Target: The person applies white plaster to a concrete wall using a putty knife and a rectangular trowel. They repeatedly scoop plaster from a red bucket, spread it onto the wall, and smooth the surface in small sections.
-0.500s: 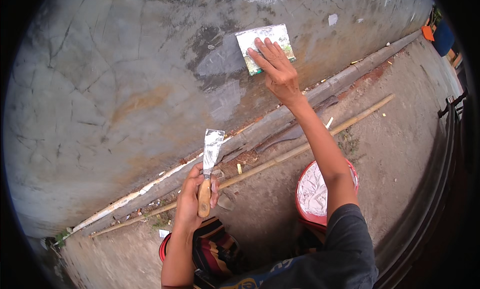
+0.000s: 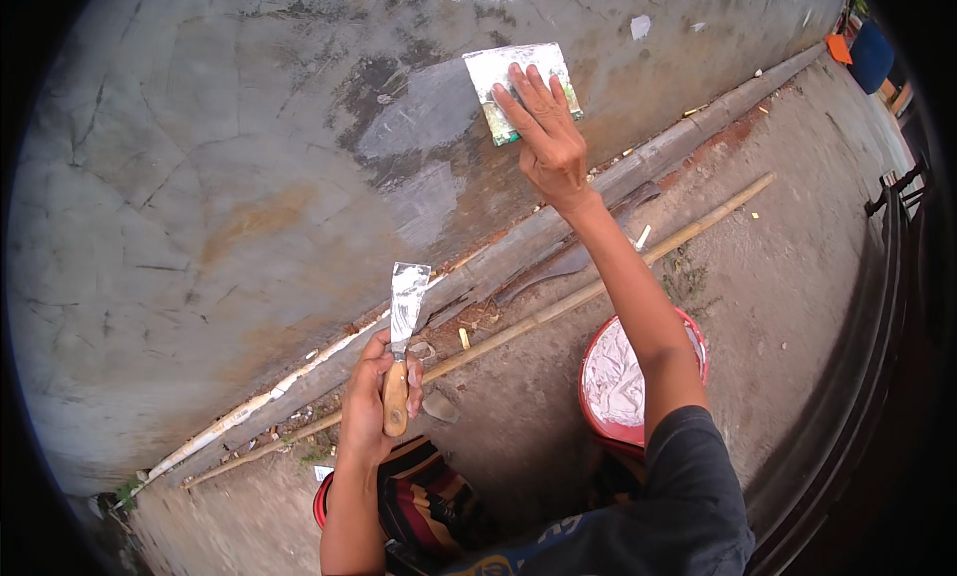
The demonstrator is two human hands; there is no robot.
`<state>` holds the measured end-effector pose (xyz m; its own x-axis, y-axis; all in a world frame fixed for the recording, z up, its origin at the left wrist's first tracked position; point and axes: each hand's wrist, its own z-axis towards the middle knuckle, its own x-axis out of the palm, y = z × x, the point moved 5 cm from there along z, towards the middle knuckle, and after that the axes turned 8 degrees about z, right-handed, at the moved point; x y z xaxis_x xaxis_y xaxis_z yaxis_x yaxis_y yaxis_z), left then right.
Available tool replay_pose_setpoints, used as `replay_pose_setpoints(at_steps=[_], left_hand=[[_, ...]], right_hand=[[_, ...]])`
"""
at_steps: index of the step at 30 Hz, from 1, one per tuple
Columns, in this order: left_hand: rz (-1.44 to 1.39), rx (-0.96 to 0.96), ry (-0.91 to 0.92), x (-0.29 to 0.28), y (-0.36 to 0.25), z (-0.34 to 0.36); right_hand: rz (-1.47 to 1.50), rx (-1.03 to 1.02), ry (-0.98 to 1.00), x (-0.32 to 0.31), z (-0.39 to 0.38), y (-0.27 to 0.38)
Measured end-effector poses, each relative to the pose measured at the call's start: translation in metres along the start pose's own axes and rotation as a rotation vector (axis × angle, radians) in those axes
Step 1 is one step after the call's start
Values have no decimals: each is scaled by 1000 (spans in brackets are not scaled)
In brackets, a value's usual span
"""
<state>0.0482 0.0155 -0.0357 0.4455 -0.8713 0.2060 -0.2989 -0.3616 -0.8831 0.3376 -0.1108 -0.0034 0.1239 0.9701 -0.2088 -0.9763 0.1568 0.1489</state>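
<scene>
My left hand [image 2: 371,402] grips a putty knife upright by its wooden handle [image 2: 396,397], its metal blade [image 2: 407,302] smeared with white paste. My right hand [image 2: 546,138], fingers spread over a square flat spreader [image 2: 486,70], holds it against the grey, cracked wall [image 2: 249,128]. The spreader is coated white, with green along its lower part; my thumb is mostly hidden. Lighter grey patches show on the wall just left of it. A red bucket of white paste [image 2: 608,382] stands below my right forearm, which partly covers it.
A long bamboo pole [image 2: 528,329] lies on the dirt ground [image 2: 758,327] along the concrete ledge [image 2: 718,118] at the wall's foot. Small debris lies beside it. A blue container [image 2: 869,58] and an orange object [image 2: 837,48] are at the far right. Dark metalwork [image 2: 892,197] lines the right edge.
My right hand and the spreader have slid slightly rightward along the wall. My left hand with the knife has dipped a little. The view has shifted slightly.
</scene>
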Motion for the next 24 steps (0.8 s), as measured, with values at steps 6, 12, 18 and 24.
replay_pose_setpoints(at_steps=[6,12,18,24], left_hand=[[3,12,-9,7,-5,-1],[1,17,-2,9,-7,-8],[12,23,3,10,-5,-10],[31,40,3,11,-11,-11]], right_hand=[[-36,46,1,59,-58,-17],[104,121,243,24,-104,8],[-13,40,-66,-14,21,8],[59,86,110,33,-47,2]])
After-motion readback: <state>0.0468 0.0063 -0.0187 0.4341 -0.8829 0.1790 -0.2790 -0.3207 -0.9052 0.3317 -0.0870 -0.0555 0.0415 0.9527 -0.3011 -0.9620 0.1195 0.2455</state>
